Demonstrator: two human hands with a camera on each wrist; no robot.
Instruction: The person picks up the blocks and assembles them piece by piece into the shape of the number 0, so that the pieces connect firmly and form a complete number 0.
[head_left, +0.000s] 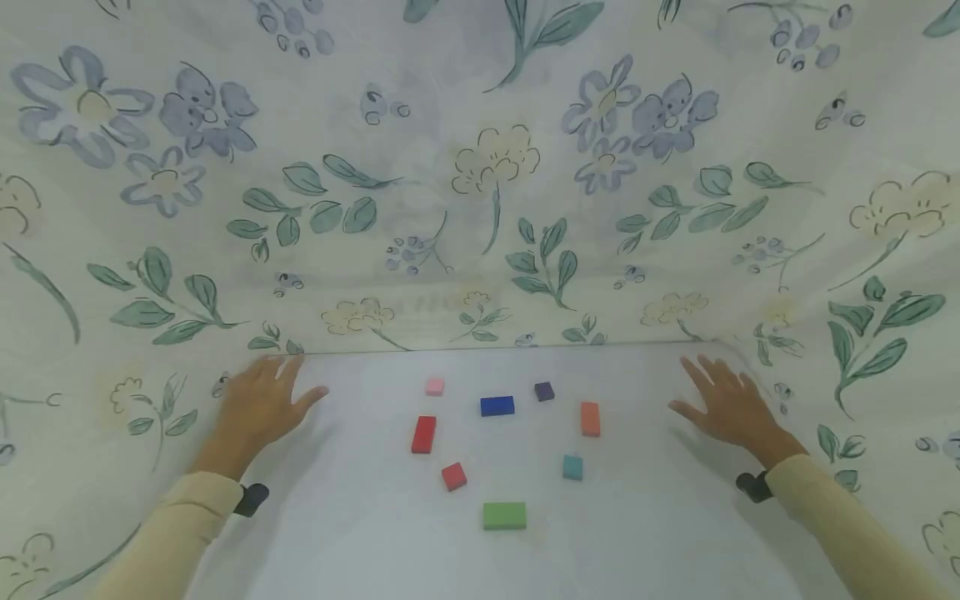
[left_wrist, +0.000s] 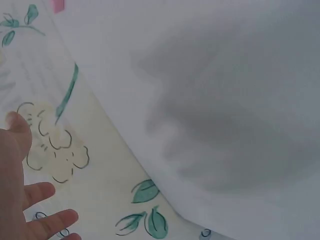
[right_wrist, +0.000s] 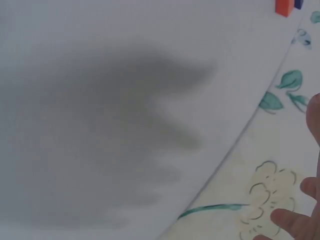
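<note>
The left grip (head_left: 264, 402) and the right grip (head_left: 731, 410) are both released, fingers spread and holding nothing, at opposite sides of the white counter (head_left: 645, 533). Inward from the left grip, off to its right and well apart, lies the long red block (head_left: 423, 435), slightly slanted, its long axis running away from the person. Left of the right grip, and nearer to that hand, the orange block (head_left: 590, 419) points much the same way.
</note>
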